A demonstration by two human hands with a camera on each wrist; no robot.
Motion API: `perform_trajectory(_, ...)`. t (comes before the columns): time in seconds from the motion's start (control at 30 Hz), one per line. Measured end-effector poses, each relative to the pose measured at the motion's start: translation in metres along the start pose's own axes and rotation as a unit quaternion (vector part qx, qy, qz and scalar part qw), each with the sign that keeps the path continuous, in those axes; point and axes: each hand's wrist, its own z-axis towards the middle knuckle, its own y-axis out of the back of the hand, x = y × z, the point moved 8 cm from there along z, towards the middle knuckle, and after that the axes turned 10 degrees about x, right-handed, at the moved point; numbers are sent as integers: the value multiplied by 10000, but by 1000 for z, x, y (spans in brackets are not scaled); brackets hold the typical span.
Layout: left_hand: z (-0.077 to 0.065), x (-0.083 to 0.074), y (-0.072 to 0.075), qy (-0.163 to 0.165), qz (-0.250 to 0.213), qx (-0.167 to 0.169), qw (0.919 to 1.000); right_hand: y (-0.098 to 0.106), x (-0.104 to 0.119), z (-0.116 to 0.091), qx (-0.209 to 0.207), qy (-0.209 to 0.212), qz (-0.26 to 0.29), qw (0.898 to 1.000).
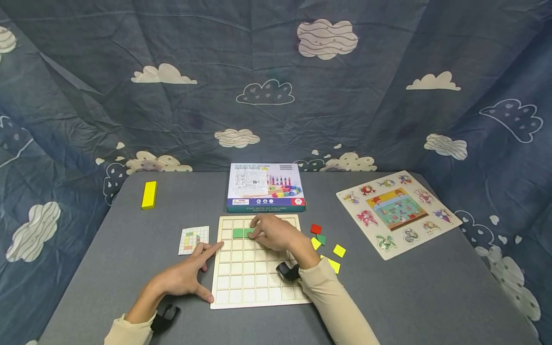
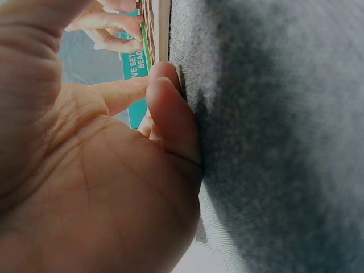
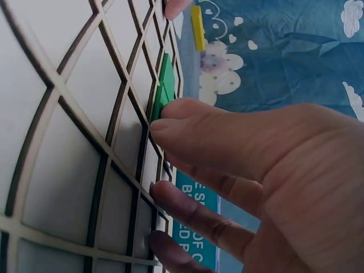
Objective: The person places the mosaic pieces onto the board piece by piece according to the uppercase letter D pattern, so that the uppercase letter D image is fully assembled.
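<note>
A wooden grid board (image 1: 236,281) lies on the grey table. Two green square tiles sit side by side in its upper rows, the left one (image 1: 238,233) uncovered. My right hand (image 1: 280,235) reaches over the board, thumb and index finger pinching the right green tile (image 1: 247,232), partly hidden by the fingertips. In the right wrist view the other fingers touch the grid (image 3: 62,153). My left hand (image 1: 183,278) spreads along the board's left side, index fingertip and thumb against its edge. A small pattern card (image 1: 186,244) lies just beyond the left hand.
Right of the board lie loose tiles: red (image 1: 316,229), green (image 1: 321,239) and several yellow ones (image 1: 339,250). A boxed bead set (image 1: 266,201) stands behind the board. A picture puzzle board (image 1: 360,221) lies at the right, a yellow block (image 1: 149,195) at the far left.
</note>
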Motion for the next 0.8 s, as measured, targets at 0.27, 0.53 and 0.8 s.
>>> perform_trajectory(0.27, -3, -2, -1, -141, -40, -40, 9999, 0, 0, -1, -3, 27, 11, 10000)
perform_trajectory(0.53, -3, -5, 2, -278, -36, -57, 9996, 4, 2, 2, 28, 221, -39, 9997)
perform_trajectory(0.8, -2, -3, 1, -202, -69, -14, 9998, 6, -2, -1, 38, 131, 238, 9996)
